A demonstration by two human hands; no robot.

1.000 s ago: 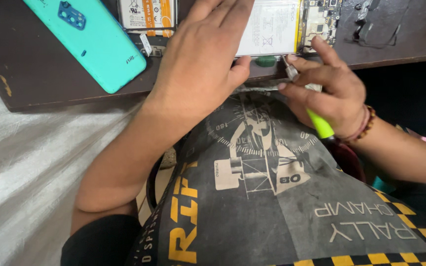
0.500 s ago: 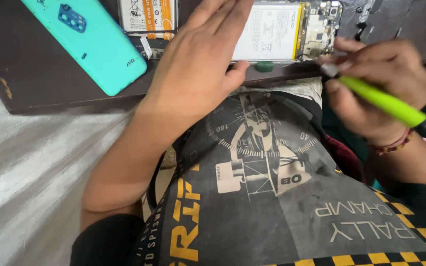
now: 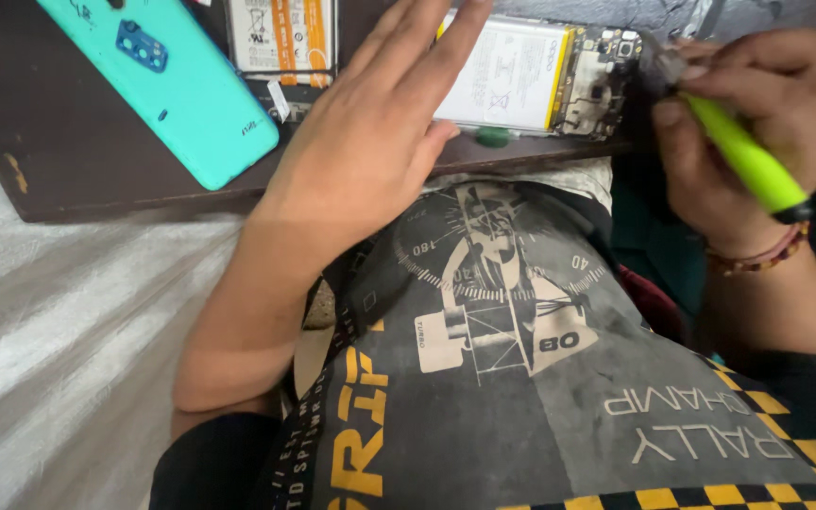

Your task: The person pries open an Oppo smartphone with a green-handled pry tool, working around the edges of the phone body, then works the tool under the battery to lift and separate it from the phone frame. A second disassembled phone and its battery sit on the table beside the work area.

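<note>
Dark brown wooden table (image 3: 96, 179), teal phone back cover (image 3: 167, 80). Left hand (image 3: 370, 142) flat, fingers open; right hand (image 3: 757, 113), now higher, grips lime-green screwdriver (image 3: 743, 156).

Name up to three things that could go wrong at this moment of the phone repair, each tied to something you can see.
1. The opened phone sits near the dark board's front edge; a nudge could tip it into the lap.
2. The green-handled tool in the right hand is close to the exposed circuit board; a slip might scratch it.
3. The left hand presses flat near the battery, which could be bent.
</note>
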